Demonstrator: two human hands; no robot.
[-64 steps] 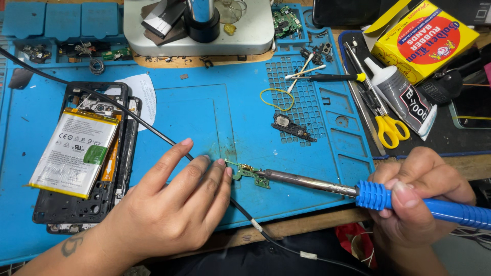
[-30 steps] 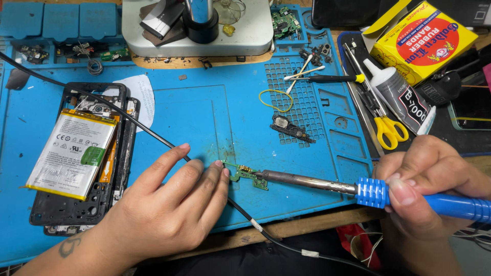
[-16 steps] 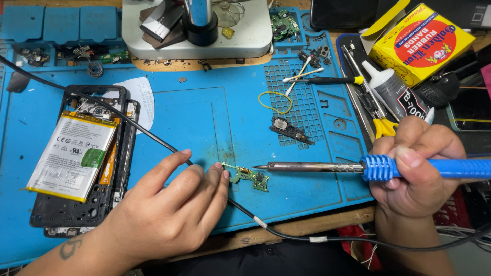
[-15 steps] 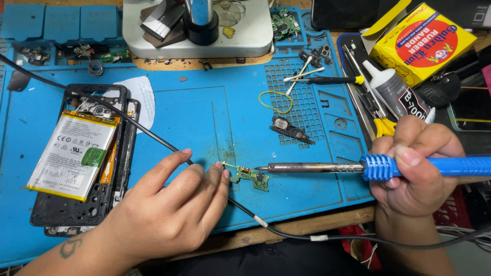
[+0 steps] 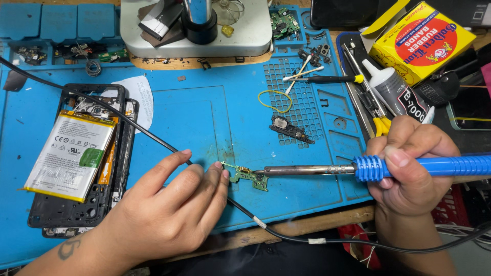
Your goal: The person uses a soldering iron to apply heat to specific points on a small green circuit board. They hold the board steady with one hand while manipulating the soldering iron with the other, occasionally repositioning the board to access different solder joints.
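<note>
My right hand [image 5: 409, 166] grips the blue handle of a soldering iron [image 5: 388, 167], held level, its metal tip touching a small green circuit board [image 5: 249, 176] on the blue work mat [image 5: 204, 122]. My left hand [image 5: 163, 214] rests flat on the mat with fingers spread, fingertips right beside the board's left end. The iron's black cable [image 5: 123, 120] runs diagonally under my left hand. To the left lies an opened phone [image 5: 76, 158] with its battery exposed.
A microscope base [image 5: 199, 30] stands at the back. On the mat lie a yellow rubber band [image 5: 274, 100], a small black part [image 5: 290, 129], cotton swabs and a screwdriver [image 5: 327, 78]. To the right sit a glue tube [image 5: 396, 94], yellow-handled cutters and a yellow box [image 5: 422, 38].
My right hand has swung the soldering iron from a slanted pose to level, and the tip stays at the small board. My left hand has barely moved.
</note>
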